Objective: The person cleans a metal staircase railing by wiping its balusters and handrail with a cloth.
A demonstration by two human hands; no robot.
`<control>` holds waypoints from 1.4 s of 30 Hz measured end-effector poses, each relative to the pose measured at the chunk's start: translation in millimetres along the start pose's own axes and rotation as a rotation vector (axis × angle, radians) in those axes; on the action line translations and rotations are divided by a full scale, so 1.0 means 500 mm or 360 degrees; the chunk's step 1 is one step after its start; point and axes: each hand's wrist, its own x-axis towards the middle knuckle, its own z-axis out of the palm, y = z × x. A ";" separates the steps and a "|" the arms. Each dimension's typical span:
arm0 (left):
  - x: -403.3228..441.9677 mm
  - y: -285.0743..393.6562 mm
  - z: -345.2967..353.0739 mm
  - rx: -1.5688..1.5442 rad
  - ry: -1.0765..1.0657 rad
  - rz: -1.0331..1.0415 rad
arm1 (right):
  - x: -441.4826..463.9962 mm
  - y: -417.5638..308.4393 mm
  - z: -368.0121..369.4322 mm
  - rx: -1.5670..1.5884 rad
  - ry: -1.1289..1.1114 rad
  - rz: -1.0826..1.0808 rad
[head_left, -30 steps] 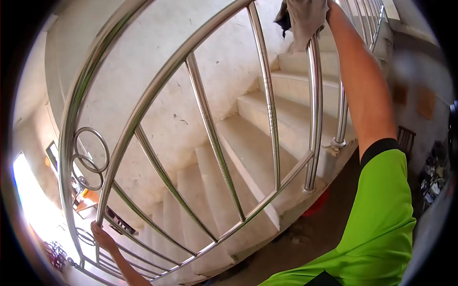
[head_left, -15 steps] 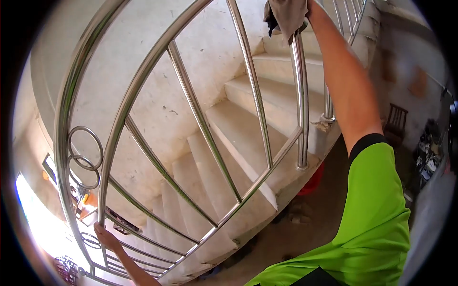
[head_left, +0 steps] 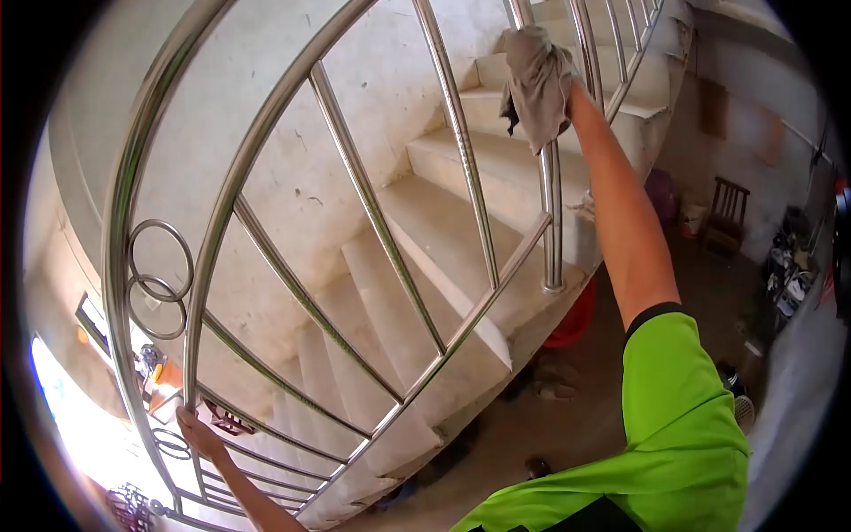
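My right hand (head_left: 560, 93) is mostly hidden by a grey-brown cloth (head_left: 537, 89), which it holds around an upright metal post (head_left: 551, 213) of the stair railing. A dark edge of the cloth hangs on its left side. At the lower left, my left hand (head_left: 197, 433) is closed around a curved silver rail (head_left: 197, 293) of the same railing. Thin slanted bars (head_left: 359, 182) run between the curved rail and the lower rail (head_left: 461, 332).
Concrete steps (head_left: 452, 230) lie behind the railing beside a stained pale wall (head_left: 292, 133). Below on the right are a red basin (head_left: 572, 321), a wooden chair (head_left: 725, 213) and piled items (head_left: 789, 275). Metal rings (head_left: 160, 257) join the rails at left.
My right hand and the cloth have moved down the post, and the arm is lower. The view has shifted, showing more floor at the right. My left hand keeps hold of the rail.
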 end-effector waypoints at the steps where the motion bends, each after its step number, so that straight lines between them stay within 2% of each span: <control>1: 0.003 -0.006 -0.001 0.0001 -0.0003 0.0001 | -0.017 0.021 -0.010 0.0032 0.0016 0.0019; 15: 0.007 -0.015 0.004 0.0061 0.0054 -0.0039 | -0.273 0.332 -0.169 0.0496 0.0235 0.0285; 16: 0.006 -0.023 0.009 0.0078 0.0120 0.0067 | -0.290 0.353 -0.176 0.0515 0.0238 0.0299; 20: -0.001 -0.012 0.012 0.0004 0.0108 0.0037 | -0.325 0.370 -0.168 0.0515 0.0210 0.0332; 23: -0.017 0.021 0.012 -0.0033 0.0116 0.0109 | -0.297 0.330 -0.152 0.0491 0.0191 0.0304; 25: -0.007 -0.008 0.017 0.0028 0.0158 0.0158 | -0.250 0.267 -0.139 0.0449 0.0175 0.0229; 27: 0.009 -0.047 0.027 -0.0033 0.0244 0.0177 | -0.184 0.189 -0.124 0.0382 0.0149 0.0127; 29: 0.002 -0.022 0.027 -0.0106 0.0234 0.0080 | -0.104 0.109 -0.105 0.0303 0.0113 0.0019; 31: 0.002 -0.036 0.027 -0.0126 0.0215 0.0169 | -0.018 0.030 -0.078 0.0232 0.0067 -0.0086; 32: -0.006 -0.017 0.034 -0.0073 0.0333 0.0205 | 0.026 -0.009 -0.062 0.0194 0.0047 -0.0132; 36: -0.003 -0.029 0.035 -0.0094 0.0342 0.0198 | 0.180 -0.133 0.002 0.0056 -0.0020 -0.0258; 42: 0.007 -0.045 0.031 -0.0069 0.0342 0.0167 | 0.280 -0.197 0.065 -0.0092 -0.0077 -0.0300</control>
